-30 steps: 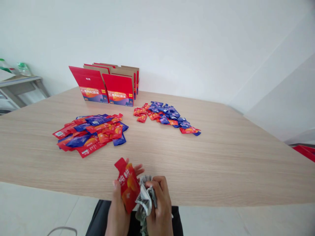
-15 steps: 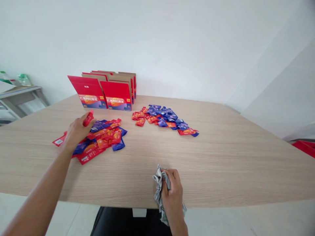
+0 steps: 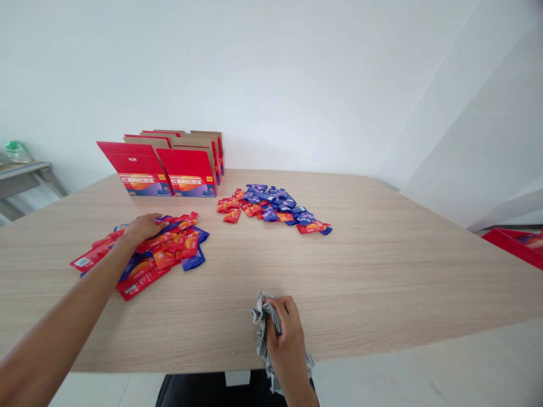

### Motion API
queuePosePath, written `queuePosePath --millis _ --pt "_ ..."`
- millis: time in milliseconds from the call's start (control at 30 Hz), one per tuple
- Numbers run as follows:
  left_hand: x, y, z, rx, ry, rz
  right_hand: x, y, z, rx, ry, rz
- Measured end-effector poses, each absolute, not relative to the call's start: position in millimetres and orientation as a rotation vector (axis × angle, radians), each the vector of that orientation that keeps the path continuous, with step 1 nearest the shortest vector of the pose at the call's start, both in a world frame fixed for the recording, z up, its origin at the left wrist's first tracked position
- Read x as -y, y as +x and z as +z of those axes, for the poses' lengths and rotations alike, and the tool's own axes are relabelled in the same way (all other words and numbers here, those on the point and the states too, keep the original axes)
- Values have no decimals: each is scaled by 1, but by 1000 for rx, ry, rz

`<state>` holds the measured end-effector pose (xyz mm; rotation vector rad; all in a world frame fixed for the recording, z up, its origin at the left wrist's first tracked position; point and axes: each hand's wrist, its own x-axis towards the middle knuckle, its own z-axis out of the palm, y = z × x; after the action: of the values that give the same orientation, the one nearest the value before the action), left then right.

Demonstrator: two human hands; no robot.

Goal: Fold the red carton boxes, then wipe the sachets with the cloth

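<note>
My left hand [image 3: 144, 229] lies on the left pile of red and purple sachets [image 3: 163, 254], fingers stretched over its far side and nothing visibly gripped. Part of the pile is hidden under this hand and forearm. Near the table's front edge, my right hand [image 3: 285, 333] is closed around a crumpled grey-and-white cloth [image 3: 263, 333], whose lower end hangs over the edge. A second heap of sachets [image 3: 271, 204], red on the left and mostly purple towards the right, lies farther back at the middle of the table.
Several red cardboard boxes [image 3: 186, 169] with raised lids stand at the back left of the wooden table [image 3: 360, 282], close to the white wall. A grey side table [image 3: 25, 169] is at far left. A red container [image 3: 515, 243] shows past the right edge.
My left hand has lowered a red sachet onto the left pile, and its fingers have spread. My right hand keeps hold of the cloth. The view has shifted slightly to the right.
</note>
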<state>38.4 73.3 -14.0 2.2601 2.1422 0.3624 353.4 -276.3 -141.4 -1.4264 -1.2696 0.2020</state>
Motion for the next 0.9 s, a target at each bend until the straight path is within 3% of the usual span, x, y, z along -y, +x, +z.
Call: queuePosePath --millis 300,567,900 --pt "-63 66 -1 -2198 2194 170 279 351 -143 1287 -1426 262" --pt "-79 184 -48 -1797 2398 165 279 351 -138 1316 -1438 202" --pt "-79 277 -78 -1941 2335 239 280 345 -140 1287 -1469 228"
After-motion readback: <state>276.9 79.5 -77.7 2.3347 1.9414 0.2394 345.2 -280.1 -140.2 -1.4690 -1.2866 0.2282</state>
